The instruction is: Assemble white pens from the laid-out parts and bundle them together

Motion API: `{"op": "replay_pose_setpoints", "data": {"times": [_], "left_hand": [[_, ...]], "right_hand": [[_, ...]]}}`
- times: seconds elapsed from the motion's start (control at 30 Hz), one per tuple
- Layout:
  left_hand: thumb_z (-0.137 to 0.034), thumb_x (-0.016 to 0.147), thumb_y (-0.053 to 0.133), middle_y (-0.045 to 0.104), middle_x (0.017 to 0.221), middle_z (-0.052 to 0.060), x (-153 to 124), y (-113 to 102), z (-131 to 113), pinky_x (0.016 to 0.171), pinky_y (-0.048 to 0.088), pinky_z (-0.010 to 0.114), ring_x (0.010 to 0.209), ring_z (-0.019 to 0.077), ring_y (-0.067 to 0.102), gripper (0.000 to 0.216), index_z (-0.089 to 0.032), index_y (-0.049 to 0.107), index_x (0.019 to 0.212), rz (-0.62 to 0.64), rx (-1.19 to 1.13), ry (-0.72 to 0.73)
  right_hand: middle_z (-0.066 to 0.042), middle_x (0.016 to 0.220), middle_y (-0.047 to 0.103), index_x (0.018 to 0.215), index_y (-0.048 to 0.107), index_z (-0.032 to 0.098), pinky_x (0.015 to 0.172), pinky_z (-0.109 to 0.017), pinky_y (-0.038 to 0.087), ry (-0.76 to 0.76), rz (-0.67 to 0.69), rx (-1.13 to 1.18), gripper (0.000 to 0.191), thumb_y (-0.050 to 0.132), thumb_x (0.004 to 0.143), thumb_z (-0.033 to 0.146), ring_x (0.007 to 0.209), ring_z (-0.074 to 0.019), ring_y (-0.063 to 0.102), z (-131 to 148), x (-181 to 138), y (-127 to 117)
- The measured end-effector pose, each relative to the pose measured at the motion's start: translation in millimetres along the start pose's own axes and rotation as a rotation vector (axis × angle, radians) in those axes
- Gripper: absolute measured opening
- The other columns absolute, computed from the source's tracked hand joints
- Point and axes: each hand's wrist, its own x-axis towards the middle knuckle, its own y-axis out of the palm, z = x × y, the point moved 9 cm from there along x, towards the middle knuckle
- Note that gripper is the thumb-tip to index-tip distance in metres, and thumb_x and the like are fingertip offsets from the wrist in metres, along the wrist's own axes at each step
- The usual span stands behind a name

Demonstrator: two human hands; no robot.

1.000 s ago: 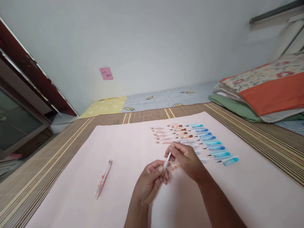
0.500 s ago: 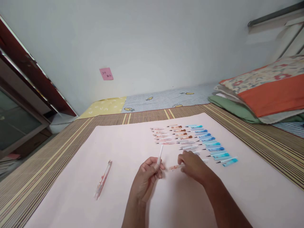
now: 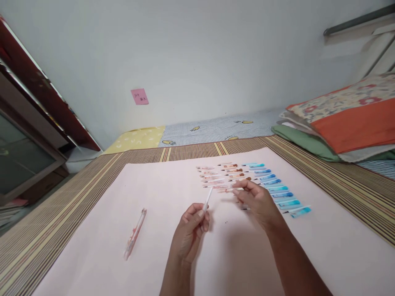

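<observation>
Grips a slim white stick in the left hand, with thumb closed against curled fingers and the stick's free end pointing up and away. Pinches a red-printed tube between thumb and fingertips of the right hand, extending leftward above the pink sheet, near the pale pink pen parts. Shows one pen lying well left of the left hand.

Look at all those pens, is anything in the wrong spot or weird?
One pen lies alone on the left of the paper, away from the rows of pen parts and slanting much more steeply. Tiny dark specks also mark the paper; I can't tell what they are.
</observation>
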Motion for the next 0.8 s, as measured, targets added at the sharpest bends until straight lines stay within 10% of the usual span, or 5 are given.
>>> {"op": "replay_pose_setpoints", "data": {"times": [0.2,0.8], "left_hand": [[-0.03,0.082,0.077,0.06,0.068,0.001,-1.3,1.1,3.6,0.06,0.036,0.02,0.06,0.0089,0.046,0.019,-0.015,0.07,0.091,-0.017,0.044,-0.024],[-0.035,0.079,0.08,0.055,0.063,-0.001,0.7,0.0,10.9,0.059,0.034,0.022,0.057,0.0089,0.045,0.025,-0.014,0.069,0.089,-0.017,0.05,-0.026]], "right_hand": [[0.003,0.062,0.054,0.091,0.074,0.022,0.056,-0.025,0.043,-0.114,-0.069,0.311,0.026,0.081,0.076,0.042,0.06,-0.0119,0.048,18.2,0.4,-11.8],[-0.002,0.074,0.069,0.1,0.066,0.022,0.072,-0.03,0.049,-0.264,0.063,-0.142,0.025,0.056,0.096,0.046,0.071,-0.0173,0.064,49.8,-11.8,-1.0]]}}
